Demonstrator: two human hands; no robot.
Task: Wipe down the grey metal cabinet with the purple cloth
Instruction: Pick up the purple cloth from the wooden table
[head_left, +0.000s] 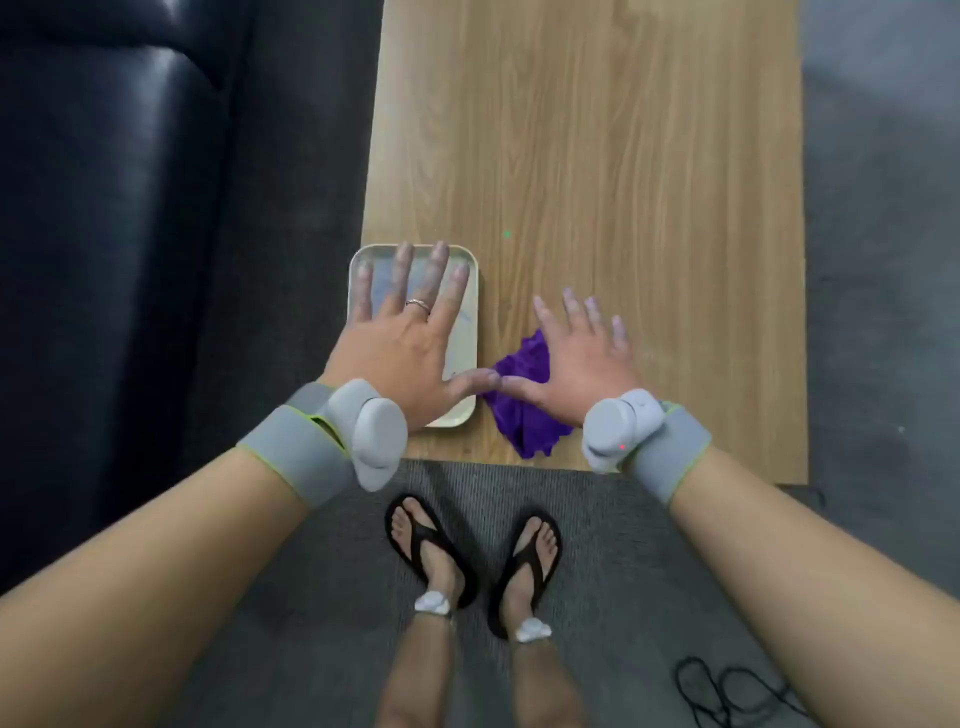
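Note:
A crumpled purple cloth (522, 410) lies on the wooden table (623, 182) near its front edge. My right hand (582, 358) is spread flat, palm down, above the cloth and covers its right part. My left hand (410, 338) is also spread flat, fingers straight, over a pale tray (465, 306) to the left of the cloth. The two thumbs almost meet above the cloth's left edge. Neither hand holds anything. No grey metal cabinet is in view.
A black leather sofa (104, 208) stands to the left of the table. Grey carpet (322, 571) lies below, with my feet in black sandals (467, 556). A black cable (727, 691) lies on the floor at the lower right.

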